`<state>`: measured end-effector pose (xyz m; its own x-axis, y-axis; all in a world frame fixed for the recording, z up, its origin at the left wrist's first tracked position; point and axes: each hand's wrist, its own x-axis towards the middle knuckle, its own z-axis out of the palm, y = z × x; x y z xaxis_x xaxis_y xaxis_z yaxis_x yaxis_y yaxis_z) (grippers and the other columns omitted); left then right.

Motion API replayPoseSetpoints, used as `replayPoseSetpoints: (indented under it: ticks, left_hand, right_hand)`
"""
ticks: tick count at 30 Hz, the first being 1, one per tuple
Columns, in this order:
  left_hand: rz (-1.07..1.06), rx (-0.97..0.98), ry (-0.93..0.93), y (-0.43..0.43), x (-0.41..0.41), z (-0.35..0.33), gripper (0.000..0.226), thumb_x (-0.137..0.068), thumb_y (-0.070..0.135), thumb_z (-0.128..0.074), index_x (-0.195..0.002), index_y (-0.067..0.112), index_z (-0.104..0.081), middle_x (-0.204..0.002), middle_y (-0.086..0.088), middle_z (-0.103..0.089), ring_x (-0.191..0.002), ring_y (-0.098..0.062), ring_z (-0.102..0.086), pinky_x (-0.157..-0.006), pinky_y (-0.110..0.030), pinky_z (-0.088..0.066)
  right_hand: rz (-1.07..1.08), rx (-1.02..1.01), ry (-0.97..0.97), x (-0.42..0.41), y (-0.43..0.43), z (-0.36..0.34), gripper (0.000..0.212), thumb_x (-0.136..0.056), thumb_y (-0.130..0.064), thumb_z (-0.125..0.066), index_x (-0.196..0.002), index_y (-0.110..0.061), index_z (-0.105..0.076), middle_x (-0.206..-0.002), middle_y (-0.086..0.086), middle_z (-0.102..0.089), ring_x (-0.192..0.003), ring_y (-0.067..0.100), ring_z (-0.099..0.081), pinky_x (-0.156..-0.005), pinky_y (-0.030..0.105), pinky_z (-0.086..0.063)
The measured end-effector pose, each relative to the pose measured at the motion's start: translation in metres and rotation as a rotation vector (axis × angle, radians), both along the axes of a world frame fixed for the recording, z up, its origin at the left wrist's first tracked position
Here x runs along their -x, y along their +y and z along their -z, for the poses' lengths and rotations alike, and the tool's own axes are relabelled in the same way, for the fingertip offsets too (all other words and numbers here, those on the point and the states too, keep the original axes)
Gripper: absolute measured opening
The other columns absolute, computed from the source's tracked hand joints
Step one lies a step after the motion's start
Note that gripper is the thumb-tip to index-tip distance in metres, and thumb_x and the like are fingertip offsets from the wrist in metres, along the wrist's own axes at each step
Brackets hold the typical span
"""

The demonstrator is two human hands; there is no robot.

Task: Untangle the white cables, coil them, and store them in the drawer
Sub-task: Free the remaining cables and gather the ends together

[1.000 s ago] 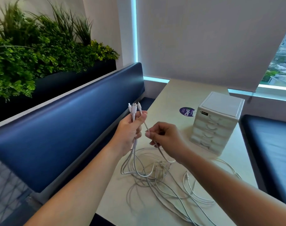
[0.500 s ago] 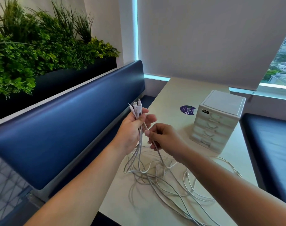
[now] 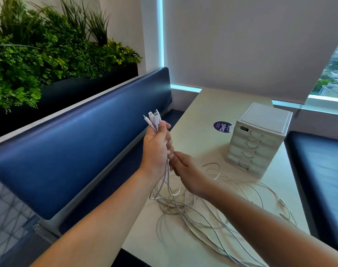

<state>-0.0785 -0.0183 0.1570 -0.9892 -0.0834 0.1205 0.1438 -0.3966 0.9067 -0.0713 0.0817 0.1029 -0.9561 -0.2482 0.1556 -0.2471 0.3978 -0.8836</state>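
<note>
The left hand [image 3: 156, 149] is raised over the near left edge of the pale table [image 3: 202, 105], its fingers curled tight round a bunch of the white cables [image 3: 193, 209]. Their plugs [image 3: 153, 117] stick up together out of the top of the fist. Directly beneath it, touching its underside, the right hand [image 3: 185, 170] has its fingers curled on the same strands where they hang out of the fist, pinching them. From there the strands drop to the tabletop and run into a loose tangle of loops that spreads across the near part of the table, under and to the right of the right forearm, with a few ends lying toward the right edge. The small white drawer unit [image 3: 256, 139] stands upright on the table beyond the tangle, apart from both hands — its drawers are all pushed in, and one loop of cable lies near its base. A round dark-blue sticker [image 3: 222, 127] lies flat on the table just left of the unit. A blue padded bench back [image 3: 77, 141] runs along the table's left side, with green plants [image 3: 39, 51] in a dark planter above it, and a dark-blue seat [image 3: 318, 170] sits at the right. A pale roller blind [image 3: 241, 45] covers most of the window [image 3: 336, 74] behind.
</note>
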Motion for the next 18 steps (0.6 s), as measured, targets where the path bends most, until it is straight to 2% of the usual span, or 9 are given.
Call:
replayPoseSetpoints:
  ticks: [6, 11, 14, 18]
  left_hand:
    - [-0.144, 0.024, 0.059, -0.013, 0.008, -0.003, 0.023, -0.107, 0.021, -0.035, -0.089, 0.015, -0.047, -0.054, 0.010, -0.030, -0.047, -0.005, -0.021, -0.042, -0.018, -0.024]
    - [-0.267, -0.016, 0.067, -0.029, 0.017, -0.015, 0.024, -0.107, 0.018, -0.034, -0.086, 0.017, -0.047, -0.050, 0.013, -0.032, -0.044, -0.005, -0.023, -0.040, -0.018, -0.023]
    - [-0.300, 0.005, 0.068, -0.032, 0.018, -0.015, 0.025, -0.107, 0.018, -0.034, -0.086, 0.017, -0.046, -0.049, 0.014, -0.032, -0.044, -0.004, -0.024, -0.040, -0.017, -0.025]
    - [-0.357, 0.002, 0.085, -0.045, 0.024, -0.022, 0.024, -0.107, 0.018, -0.034, -0.085, 0.017, -0.045, -0.051, 0.012, -0.030, -0.044, -0.005, -0.022, -0.040, -0.018, -0.024]
  right_hand:
    - [-0.005, -0.219, 0.075, -0.013, 0.011, 0.002, 0.040, -0.101, -0.041, -0.034, -0.069, -0.023, -0.049, -0.058, -0.006, -0.044, -0.056, 0.014, -0.041, -0.059, 0.033, -0.037]
    - [0.010, -0.346, 0.069, -0.020, 0.025, 0.008, 0.039, -0.100, -0.042, -0.033, -0.074, -0.021, -0.053, -0.060, -0.005, -0.047, -0.058, 0.010, -0.045, -0.060, 0.028, -0.035]
    - [-0.002, -0.336, 0.079, -0.024, 0.030, 0.009, 0.038, -0.101, -0.040, -0.034, -0.075, -0.020, -0.054, -0.057, -0.006, -0.044, -0.056, 0.006, -0.042, -0.059, 0.024, -0.034]
    - [-0.019, -0.392, 0.073, -0.027, 0.042, 0.016, 0.036, -0.100, -0.040, -0.035, -0.072, -0.024, -0.050, -0.059, -0.006, -0.046, -0.062, 0.014, -0.046, -0.065, 0.033, -0.038]
